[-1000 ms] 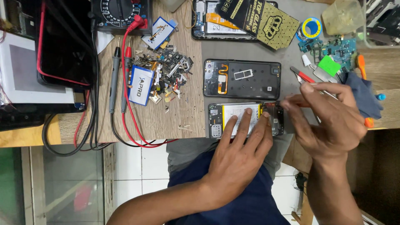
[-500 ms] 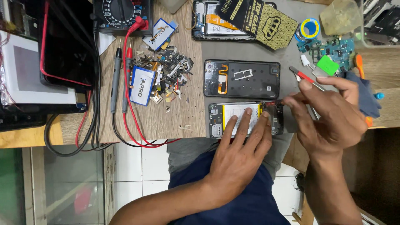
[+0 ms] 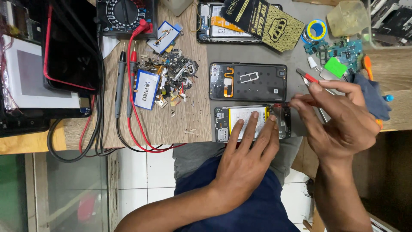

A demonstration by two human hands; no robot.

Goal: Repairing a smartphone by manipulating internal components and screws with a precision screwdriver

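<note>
The left hand lies flat and open, palm down, its fingers spread over an opened phone and pressing on the pale battery inside it. The phone lies lengthwise at the near edge of the bench, straight ahead of the person.

The right hand, at 3 o'clock from the phone, is closed in a pinch around a thin tool with a red tip. The tip meets the phone's upper right corner, just beside the left index finger.

At 12 o'clock from the phone, close by, lies a black back cover, inner side up, showing an orange flex strip. Farther out at 12 o'clock, another opened phone lies partly under a black and gold packet.

At 10 o'clock from the phone sits a heap of small parts, with a blue and white battery at its left edge. Beyond that lie two probes, their red and black leads looping toward the bench edge, and at 11 o'clock stands a black multimeter.

At 1 o'clock from the right hand are a solder reel, a green circuit board and a dark blue cloth.
</note>
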